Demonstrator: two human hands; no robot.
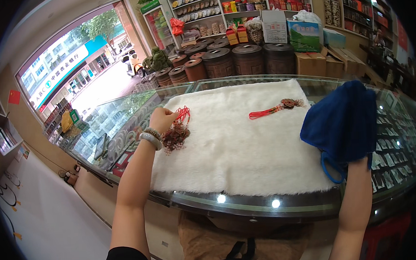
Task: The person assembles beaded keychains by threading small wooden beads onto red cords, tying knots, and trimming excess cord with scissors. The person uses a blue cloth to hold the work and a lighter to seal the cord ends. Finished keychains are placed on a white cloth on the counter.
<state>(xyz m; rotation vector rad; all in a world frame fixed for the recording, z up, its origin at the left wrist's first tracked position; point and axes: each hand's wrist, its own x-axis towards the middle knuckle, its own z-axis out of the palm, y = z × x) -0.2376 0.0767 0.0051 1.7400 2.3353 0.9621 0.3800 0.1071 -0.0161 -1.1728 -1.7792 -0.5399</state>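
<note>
At the left side of a white fur mat (227,148), my left hand (162,119) is closed, its fingers pinching the red cords of a bundle of beaded pendants (175,137). Dark brown carved pieces and pale pink beads of the bundle lie on the mat below the fingers. Bracelets circle this wrist. Across the mat, a dark blue cloth bag (341,123) with a loop of cord covers my right hand (359,163), so its fingers are hidden. A second corded pendant bunch (289,104) rests on the far right part of the mat, touched by neither hand.
Under the mat is a glass display counter (249,205) with small packets (390,160) showing at the right and bangles (131,138) at the left. Dark lidded barrels (249,59), cardboard boxes (310,64) and stocked shelves stand beyond. A scooter (133,63) is outside.
</note>
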